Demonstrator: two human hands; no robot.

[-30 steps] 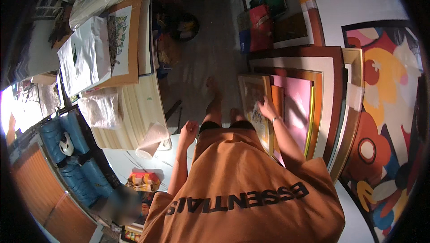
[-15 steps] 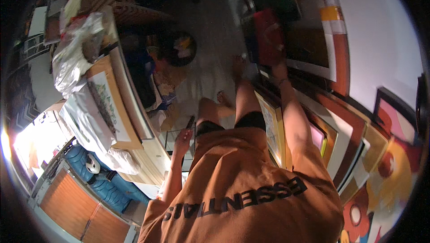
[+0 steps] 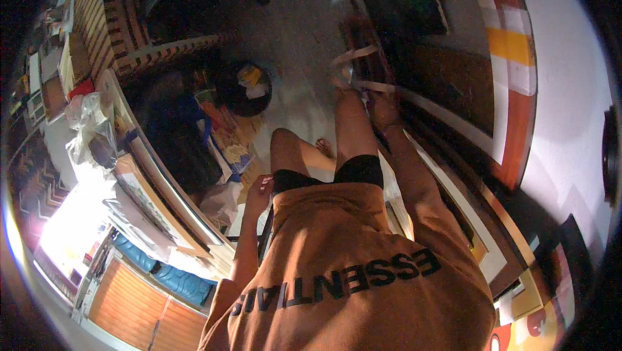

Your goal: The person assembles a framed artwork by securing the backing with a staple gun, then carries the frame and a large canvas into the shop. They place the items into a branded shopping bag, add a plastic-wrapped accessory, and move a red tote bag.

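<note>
My right arm reaches forward past my knee. My right hand (image 3: 383, 110), in deep shadow, is closed at the near end of a dark reddish, bag-like thing (image 3: 363, 37) with pale straps (image 3: 355, 55). Its exact kind and the grip are blurred. Beside it leans a large framed picture (image 3: 447, 85) with a pale mount and red-brown frame. My left hand (image 3: 260, 189) hangs by my left thigh with its fingers curled. What it holds, if anything, is hidden from this side.
A round black bin (image 3: 241, 101) with yellow and white scraps stands on the grey floor (image 3: 291, 59). Left is a bench edge (image 3: 165, 169) bearing a framed picture (image 3: 146, 195) and plastic wrapping (image 3: 91, 124). Frames (image 3: 466, 215) lean along the right wall (image 3: 564, 92).
The reddish thing has swung downward and now shows pale straps. My right hand has drawn back slightly. My left hand has risen a little; the dark slim object in it is no longer visible.
</note>
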